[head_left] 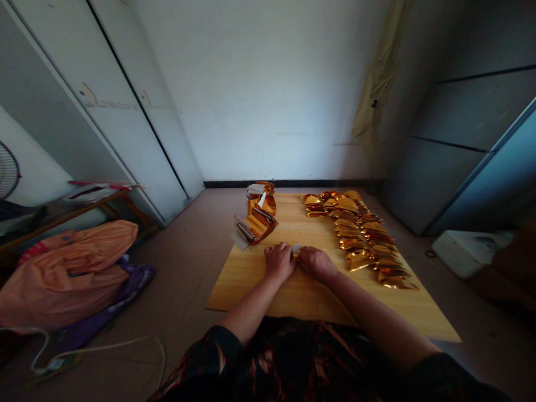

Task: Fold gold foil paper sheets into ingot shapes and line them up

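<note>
My left hand and my right hand meet over the middle of the wooden board, fingers closed. Between them they pinch a small piece of foil paper, its pale side showing at the top and a bit of gold below; most of it is hidden by the fingers. Just beyond my left hand lies a loose stack of gold foil paper sheets, some with their pale backs turned up. To the right of my right hand, folded gold foil pieces stand in overlapping rows.
The wooden board rests low near the tiled floor. Pale cabinets rise at the left and a grey one at the right. An orange bag and a white cable lie left; a white box sits right.
</note>
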{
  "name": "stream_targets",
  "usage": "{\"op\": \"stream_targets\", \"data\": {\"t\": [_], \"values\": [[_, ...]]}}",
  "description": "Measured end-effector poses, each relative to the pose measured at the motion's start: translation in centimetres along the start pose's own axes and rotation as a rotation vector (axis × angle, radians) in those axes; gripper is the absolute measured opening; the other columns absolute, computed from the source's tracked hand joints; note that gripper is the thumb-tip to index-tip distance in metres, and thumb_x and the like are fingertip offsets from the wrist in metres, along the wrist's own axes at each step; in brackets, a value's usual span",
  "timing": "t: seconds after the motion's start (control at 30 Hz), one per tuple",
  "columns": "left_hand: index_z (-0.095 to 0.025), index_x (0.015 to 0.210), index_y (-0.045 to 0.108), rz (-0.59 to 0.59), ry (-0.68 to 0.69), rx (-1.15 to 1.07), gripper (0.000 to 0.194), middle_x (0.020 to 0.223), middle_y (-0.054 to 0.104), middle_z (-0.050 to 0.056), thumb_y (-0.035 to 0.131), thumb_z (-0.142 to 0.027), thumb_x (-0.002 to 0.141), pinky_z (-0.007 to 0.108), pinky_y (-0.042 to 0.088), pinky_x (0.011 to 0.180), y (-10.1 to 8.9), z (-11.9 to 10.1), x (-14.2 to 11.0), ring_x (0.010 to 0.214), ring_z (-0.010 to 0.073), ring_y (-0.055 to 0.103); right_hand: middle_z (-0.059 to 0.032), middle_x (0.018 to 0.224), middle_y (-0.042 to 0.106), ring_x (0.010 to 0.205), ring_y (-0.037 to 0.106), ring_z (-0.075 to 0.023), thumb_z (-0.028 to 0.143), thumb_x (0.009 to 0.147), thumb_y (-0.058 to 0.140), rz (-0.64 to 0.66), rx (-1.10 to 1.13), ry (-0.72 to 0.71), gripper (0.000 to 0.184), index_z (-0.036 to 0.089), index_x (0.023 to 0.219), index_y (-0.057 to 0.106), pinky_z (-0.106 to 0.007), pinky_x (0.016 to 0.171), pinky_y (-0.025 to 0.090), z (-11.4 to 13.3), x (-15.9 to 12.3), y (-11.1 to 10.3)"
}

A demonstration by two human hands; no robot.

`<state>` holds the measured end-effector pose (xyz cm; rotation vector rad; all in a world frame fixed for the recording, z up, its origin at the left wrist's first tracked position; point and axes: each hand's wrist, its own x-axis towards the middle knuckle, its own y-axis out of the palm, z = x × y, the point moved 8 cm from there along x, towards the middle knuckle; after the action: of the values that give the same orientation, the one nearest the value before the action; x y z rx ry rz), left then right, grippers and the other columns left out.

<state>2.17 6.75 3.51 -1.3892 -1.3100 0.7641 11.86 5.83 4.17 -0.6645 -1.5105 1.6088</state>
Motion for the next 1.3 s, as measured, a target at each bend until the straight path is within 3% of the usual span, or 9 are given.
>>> {"op": "stream_targets", "data": {"t": [0.1, 0.23, 0.43, 0.87, 1.03, 1.3], "values": [[-0.023, 0.092, 0.061, 0.029, 0.084, -0.040, 0.014, 0.103, 0.065, 0.004, 0.055, -0.029, 0.082, 0.039, 0.033, 0.088, -0.3, 0.4, -0.1, 0.100, 0.0213, 0.056, -0.0099, 0.092, 0.066, 0.080, 0.057, -0.0163, 0.014, 0.089, 0.042, -0.023, -0.045, -0.087, 0.025, 0.015, 0.086, 0.067, -0.025, 0.075, 0.043, 0.5, -0.4, 0.1], [-0.028, 0.108, 0.060, 0.123, 0.195, -0.094, 0.028, 0.112, 0.066, 0.002, 0.056, -0.023, 0.080, 0.035, 0.034, 0.089, -0.3, 1.3, -0.1, 0.107, 0.0193, 0.056, -0.0089, 0.089, 0.065, 0.077, 0.055, -0.0153, 0.014, 0.091, 0.040, -0.004, -0.060, -0.149, 0.029, 0.016, 0.084, 0.067, -0.026, 0.076, 0.043, 0.1, -0.5, 0.2], [-0.029, 0.109, 0.062, 0.041, 0.281, -0.058, 0.025, 0.104, 0.070, 0.002, 0.055, -0.025, 0.085, 0.035, 0.033, 0.088, -0.4, 1.6, 0.3, 0.100, 0.0183, 0.061, -0.0079, 0.087, 0.064, 0.078, 0.054, -0.0154, 0.017, 0.090, 0.044, 0.007, -0.053, -0.176, 0.026, 0.015, 0.082, 0.068, -0.027, 0.078, 0.040, -0.3, -0.4, 0.0], [-0.028, 0.112, 0.059, 0.015, 0.333, -0.018, 0.026, 0.096, 0.072, 0.003, 0.056, -0.032, 0.087, 0.035, 0.033, 0.088, -0.9, 1.1, 0.4, 0.092, 0.0179, 0.064, -0.0076, 0.095, 0.062, 0.090, 0.051, -0.0185, 0.033, 0.089, 0.052, -0.062, -0.025, 0.009, 0.020, 0.019, 0.093, 0.066, -0.029, 0.079, 0.036, -0.5, -0.8, 0.2], [-0.029, 0.108, 0.062, 0.091, 0.384, -0.086, 0.025, 0.107, 0.069, 0.000, 0.059, -0.030, 0.083, 0.030, 0.036, 0.088, -0.7, 1.7, 1.0, 0.100, 0.0157, 0.062, -0.0073, 0.094, 0.062, 0.091, 0.051, -0.0179, 0.032, 0.090, 0.051, -0.044, -0.031, 0.019, 0.021, 0.019, 0.090, 0.068, -0.028, 0.078, 0.036, -0.7, -0.5, 0.1], [-0.025, 0.104, 0.063, 0.075, 0.478, -0.018, 0.019, 0.110, 0.068, 0.004, 0.052, -0.023, 0.088, 0.030, 0.038, 0.089, -0.2, 1.4, 1.0, 0.102, 0.0162, 0.060, -0.0071, 0.093, 0.063, 0.089, 0.052, -0.0176, 0.038, 0.090, 0.051, -0.032, -0.065, 0.001, 0.026, 0.019, 0.094, 0.067, -0.027, 0.077, 0.036, -0.8, -0.1, 0.1]]}}
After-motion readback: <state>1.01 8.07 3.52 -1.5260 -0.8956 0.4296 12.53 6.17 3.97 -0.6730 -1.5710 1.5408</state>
